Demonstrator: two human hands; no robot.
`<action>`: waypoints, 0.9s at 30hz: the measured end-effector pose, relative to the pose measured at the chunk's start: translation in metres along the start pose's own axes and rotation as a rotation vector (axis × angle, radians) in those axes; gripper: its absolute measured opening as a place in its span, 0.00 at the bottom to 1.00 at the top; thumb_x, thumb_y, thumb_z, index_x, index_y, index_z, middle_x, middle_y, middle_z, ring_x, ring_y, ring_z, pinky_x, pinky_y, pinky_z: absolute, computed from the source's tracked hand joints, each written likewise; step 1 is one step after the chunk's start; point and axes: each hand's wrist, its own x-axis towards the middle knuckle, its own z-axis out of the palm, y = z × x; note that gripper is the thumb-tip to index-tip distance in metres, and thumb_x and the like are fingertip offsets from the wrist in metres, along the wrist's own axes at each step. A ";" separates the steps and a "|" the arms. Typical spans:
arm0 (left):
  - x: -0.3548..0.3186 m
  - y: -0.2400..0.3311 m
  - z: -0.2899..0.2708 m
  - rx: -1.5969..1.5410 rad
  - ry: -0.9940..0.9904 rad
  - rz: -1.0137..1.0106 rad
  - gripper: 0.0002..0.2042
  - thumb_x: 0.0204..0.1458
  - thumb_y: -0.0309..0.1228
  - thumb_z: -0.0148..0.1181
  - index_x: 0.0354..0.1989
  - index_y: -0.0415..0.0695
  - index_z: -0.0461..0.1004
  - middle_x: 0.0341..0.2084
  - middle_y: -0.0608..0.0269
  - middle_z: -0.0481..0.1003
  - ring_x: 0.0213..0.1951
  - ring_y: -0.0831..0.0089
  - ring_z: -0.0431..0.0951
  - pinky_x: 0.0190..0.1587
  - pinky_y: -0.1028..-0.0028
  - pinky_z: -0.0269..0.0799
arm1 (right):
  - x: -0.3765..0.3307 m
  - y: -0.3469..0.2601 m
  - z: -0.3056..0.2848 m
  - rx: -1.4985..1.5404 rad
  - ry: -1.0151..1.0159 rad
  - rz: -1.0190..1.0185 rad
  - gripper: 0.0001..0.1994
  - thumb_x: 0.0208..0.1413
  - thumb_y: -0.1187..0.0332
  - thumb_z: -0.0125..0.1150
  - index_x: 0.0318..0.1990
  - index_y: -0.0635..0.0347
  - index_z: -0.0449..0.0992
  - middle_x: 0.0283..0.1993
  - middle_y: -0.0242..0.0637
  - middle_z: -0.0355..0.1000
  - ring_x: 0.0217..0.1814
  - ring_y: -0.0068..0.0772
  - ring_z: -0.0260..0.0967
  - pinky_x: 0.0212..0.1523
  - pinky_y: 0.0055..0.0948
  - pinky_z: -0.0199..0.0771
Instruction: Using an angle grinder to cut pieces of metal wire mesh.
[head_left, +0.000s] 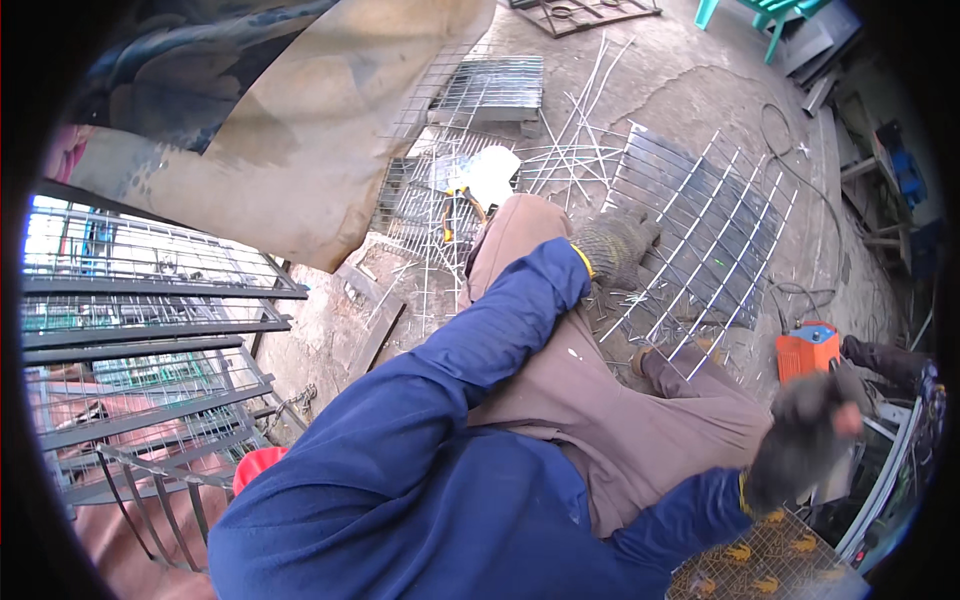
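Note:
My left hand [618, 247], in a grey knit glove with a yellow cuff, is by my bent knee at the left edge of a wire grid [712, 232]. Its fingers reach toward the grid, loosely spread, with nothing visible in them. The grid of thin light rods lies over a dark flat sheet [655, 160] on the ground. Out to the right, my right hand [800, 435] wears a dark glove and is smeared by motion, so its fingers and anything in them cannot be made out. It is just below an orange box-shaped machine [808, 350].
Loose rods [575, 150] lie ahead, beside more mesh [490, 85]. Yellow-handled pliers [449, 215] rest near my knee. Framed mesh panels [150, 315] stack at left below a hanging tarp [290, 130]. A cable [835, 225] curves along the right. A green plastic stool [770, 15] stands far right.

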 end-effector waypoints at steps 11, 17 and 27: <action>0.000 0.004 0.009 0.043 0.032 -0.029 0.32 0.44 0.35 0.74 0.61 0.45 0.72 0.55 0.47 0.71 0.59 0.47 0.74 0.60 0.53 0.74 | -0.004 -0.059 0.032 0.293 -0.481 -0.052 0.19 0.70 0.52 0.59 0.55 0.56 0.80 0.37 0.29 0.71 0.31 0.26 0.64 0.32 0.29 0.67; 0.005 0.002 0.015 0.126 0.056 -0.026 0.31 0.46 0.33 0.72 0.62 0.47 0.72 0.55 0.49 0.72 0.60 0.48 0.74 0.60 0.53 0.74 | -0.025 -0.078 0.011 0.289 -0.483 -0.076 0.19 0.69 0.52 0.60 0.55 0.57 0.79 0.39 0.30 0.71 0.32 0.27 0.64 0.32 0.29 0.67; 0.005 0.010 -0.003 0.133 -0.007 -0.051 0.38 0.44 0.37 0.77 0.66 0.46 0.67 0.58 0.47 0.69 0.62 0.47 0.73 0.62 0.52 0.72 | -0.042 -0.095 0.017 0.176 -0.357 -0.175 0.19 0.68 0.52 0.61 0.54 0.58 0.79 0.41 0.31 0.70 0.35 0.28 0.65 0.34 0.30 0.68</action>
